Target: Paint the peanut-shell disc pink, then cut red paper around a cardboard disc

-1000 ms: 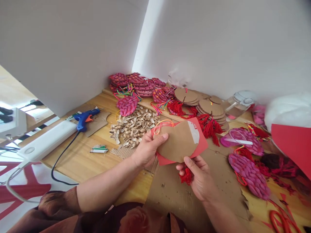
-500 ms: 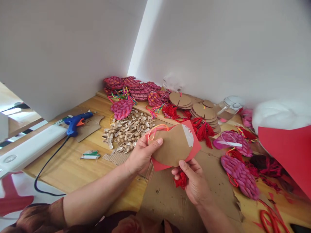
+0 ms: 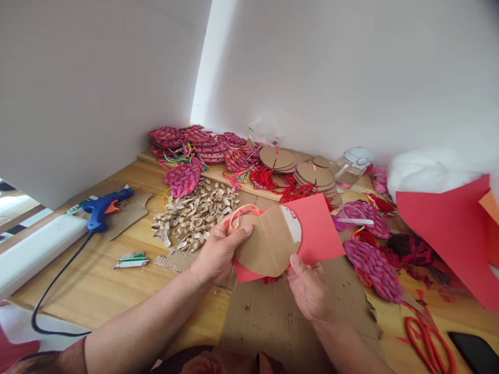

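Brown cardboard cutout (image 3: 265, 244) on red paper (image 3: 315, 231)

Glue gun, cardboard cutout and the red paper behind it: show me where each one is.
blue glue gun (image 3: 102, 209): head view, on its blue body.
cardboard cutout (image 3: 268, 244): head view, middle of its brown face.
red paper (image 3: 317, 228): head view, the bare part right of the cutout.

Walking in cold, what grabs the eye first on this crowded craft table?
The brown cardboard cutout at centre stands out, held against a red paper sheet by the left hand and right hand. Behind it, along the wall, lies a heap of pink woven pieces with bright cords, and a pale pile of shells sits just in front of them. A blue glue gun rests at the table's left.
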A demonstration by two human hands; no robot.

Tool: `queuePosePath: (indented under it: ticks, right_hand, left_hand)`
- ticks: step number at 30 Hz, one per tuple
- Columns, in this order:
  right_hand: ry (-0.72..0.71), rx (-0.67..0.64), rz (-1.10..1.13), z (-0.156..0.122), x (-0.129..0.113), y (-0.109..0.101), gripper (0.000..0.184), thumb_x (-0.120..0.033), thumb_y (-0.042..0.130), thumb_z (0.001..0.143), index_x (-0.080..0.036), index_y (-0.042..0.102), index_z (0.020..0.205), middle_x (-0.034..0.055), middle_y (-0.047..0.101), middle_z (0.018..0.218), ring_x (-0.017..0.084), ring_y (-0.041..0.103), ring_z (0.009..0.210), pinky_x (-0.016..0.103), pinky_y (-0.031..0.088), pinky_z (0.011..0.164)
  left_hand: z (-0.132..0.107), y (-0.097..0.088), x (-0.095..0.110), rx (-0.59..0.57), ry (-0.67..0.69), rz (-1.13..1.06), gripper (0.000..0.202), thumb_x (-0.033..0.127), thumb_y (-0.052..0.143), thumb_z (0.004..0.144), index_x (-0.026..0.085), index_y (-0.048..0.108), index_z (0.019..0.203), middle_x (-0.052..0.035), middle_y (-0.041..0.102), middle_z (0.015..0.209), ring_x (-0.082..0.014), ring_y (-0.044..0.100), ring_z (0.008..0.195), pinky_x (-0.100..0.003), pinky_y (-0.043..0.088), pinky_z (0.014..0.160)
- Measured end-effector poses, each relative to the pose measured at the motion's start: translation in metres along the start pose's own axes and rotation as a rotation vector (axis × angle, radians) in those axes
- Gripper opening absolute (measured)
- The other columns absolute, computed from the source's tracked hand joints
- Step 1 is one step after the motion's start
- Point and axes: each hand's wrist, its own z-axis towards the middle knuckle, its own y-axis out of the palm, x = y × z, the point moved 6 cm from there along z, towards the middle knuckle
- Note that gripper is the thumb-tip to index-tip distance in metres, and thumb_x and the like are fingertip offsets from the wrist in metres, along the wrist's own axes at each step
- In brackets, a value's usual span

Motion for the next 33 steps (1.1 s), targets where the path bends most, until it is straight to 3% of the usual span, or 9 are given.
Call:
queuePosePath:
  ticks: [6, 11, 16, 26, 33]
  right_hand:
    - [0.049, 0.058, 0.034, 0.004, 0.004, -0.001, 0.049, -0.034, 0.074, 0.086, -0.033, 0.061, 0.133, 0.003, 0.068, 0.133, 0.025, 0.064, 0.122, 0.041, 0.06, 0.089]
    - [0.059, 0.134, -0.006, 0.008, 0.005, -0.009, 0.047, -0.037, 0.077, 0.082, -0.033, 0.064, 0.126, 0.0021, 0.07, 0.13, 0.024, 0.07, 0.109, 0.037, 0.061, 0.078]
    - [0.041, 0.186, -0.015, 0.011, -0.001, -0.015, 0.039, -0.038, 0.08, 0.077, -0.028, 0.068, 0.113, 0.0029, 0.074, 0.121, 0.025, 0.071, 0.106, 0.036, 0.061, 0.074]
    - [-0.002, 0.182, -0.015, 0.011, -0.005, -0.014, 0.054, -0.034, 0.08, 0.077, -0.034, 0.063, 0.128, 0.0001, 0.072, 0.126, 0.024, 0.07, 0.107, 0.033, 0.06, 0.073]
    - [0.019, 0.186, -0.021, 0.013, -0.003, -0.019, 0.051, -0.031, 0.078, 0.08, -0.035, 0.063, 0.129, -0.0007, 0.069, 0.131, 0.023, 0.066, 0.117, 0.033, 0.06, 0.076]
  left_hand:
    - [-0.001, 0.002, -0.006, -0.016, -0.033, 0.016, 0.048, 0.029, 0.086, 0.072, 0.022, 0.073, 0.118, -0.0069, 0.078, 0.103, -0.0212, 0.072, 0.087, -0.03, 0.057, 0.08]
    - [0.002, 0.0, -0.01, -0.063, -0.08, 0.034, 0.048, 0.026, 0.085, 0.074, 0.02, 0.072, 0.12, -0.0085, 0.078, 0.105, -0.0217, 0.072, 0.093, -0.03, 0.056, 0.085]
    - [0.006, -0.004, -0.01, -0.156, -0.08, 0.098, 0.041, 0.022, 0.081, 0.079, 0.02, 0.072, 0.119, -0.0091, 0.077, 0.109, -0.0191, 0.072, 0.09, -0.027, 0.058, 0.079]
    - [0.007, -0.006, -0.012, -0.13, -0.059, 0.111, 0.046, 0.024, 0.082, 0.077, 0.024, 0.072, 0.122, -0.0073, 0.077, 0.104, -0.0171, 0.072, 0.083, -0.026, 0.059, 0.073]
    - [0.008, -0.005, -0.012, -0.114, -0.071, 0.109, 0.034, 0.022, 0.084, 0.076, 0.021, 0.076, 0.109, -0.0069, 0.078, 0.095, -0.0156, 0.071, 0.077, -0.025, 0.058, 0.069]
